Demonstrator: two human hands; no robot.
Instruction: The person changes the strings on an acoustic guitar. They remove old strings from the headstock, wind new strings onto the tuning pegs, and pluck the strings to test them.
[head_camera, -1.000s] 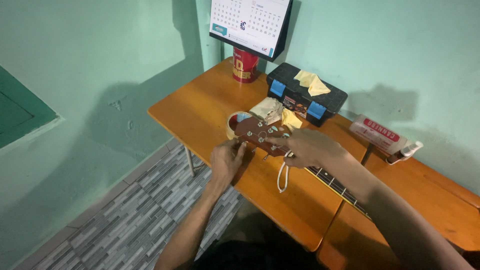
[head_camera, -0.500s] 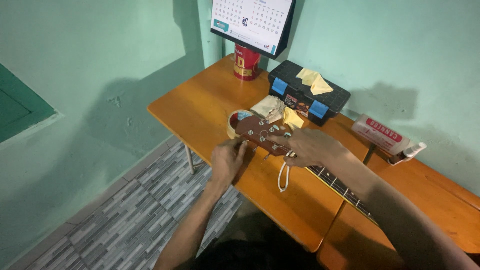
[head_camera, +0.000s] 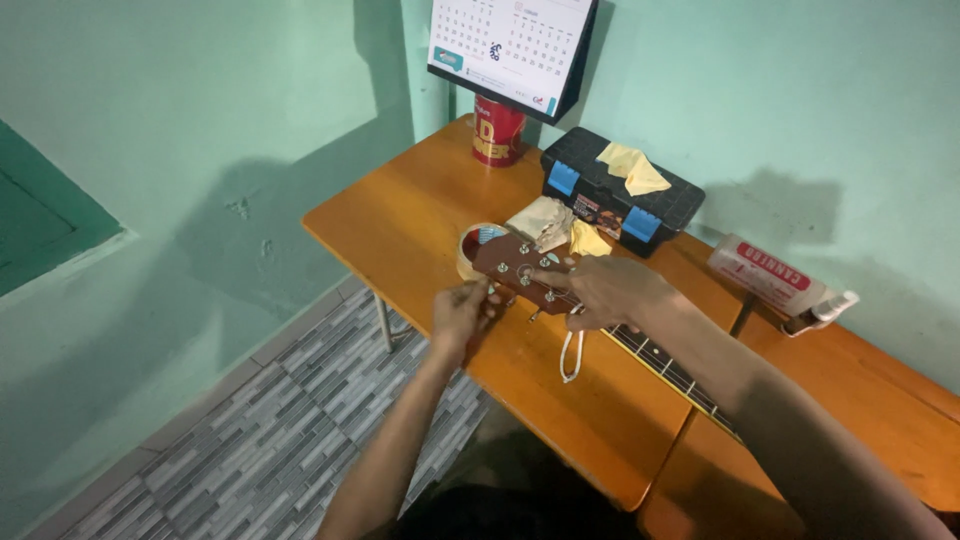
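Holding much as a second ago, the right hand (head_camera: 610, 290) stays wrapped around the guitar headstock (head_camera: 520, 268). The left hand (head_camera: 462, 308), fingers pinched shut, remains on a tuning peg at its near edge, so the peg work looks ongoing.

One head-worn camera looks steeply down, close over the orange wooden table (head_camera: 420, 215), toward the pale green wall (head_camera: 760, 90).

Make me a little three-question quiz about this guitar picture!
1. True or false: the right hand lies on the guitar.
2. What colour is the can below the calendar? A red, B blue, C white
3. Fill in: the left hand is at the guitar's ____ pegs.

Key: 1 true. 2 A. 3 tuning.
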